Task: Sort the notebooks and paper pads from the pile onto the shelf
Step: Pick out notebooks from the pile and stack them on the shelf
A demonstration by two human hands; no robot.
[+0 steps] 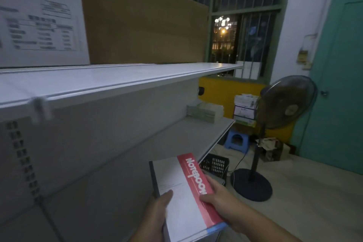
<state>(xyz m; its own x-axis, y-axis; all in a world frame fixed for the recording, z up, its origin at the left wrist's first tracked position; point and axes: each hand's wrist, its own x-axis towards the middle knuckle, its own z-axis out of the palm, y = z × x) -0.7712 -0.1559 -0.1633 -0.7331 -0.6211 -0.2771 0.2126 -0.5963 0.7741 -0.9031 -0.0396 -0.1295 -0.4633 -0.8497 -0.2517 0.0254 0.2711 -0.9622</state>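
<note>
Pale shelf (117,78) behind, grey notebook (176,179) with red band, gripped by left hand (155,214), right hand (222,200) fingers (206,199)

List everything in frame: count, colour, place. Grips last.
upper shelf: 1, white, left
lower shelf: 1, white, beneath it
notebook: 1, white with red band, bottom centre, held
cardboard box: 1, brown, on upper shelf
labelled box: 1, white, left of cardboard box
paper pads: 1 stack, pale, lower shelf's far end
fan: 1, black, floor, right
stool: 1, blue, floor beyond shelves
crate: 1, black, floor by lower shelf's end
door: 1, teal, far right
window: 1, green frame, barred, back wall
left grip: 1, holds notebook's left edge
right grip: 1, holds notebook's red edge
</note>
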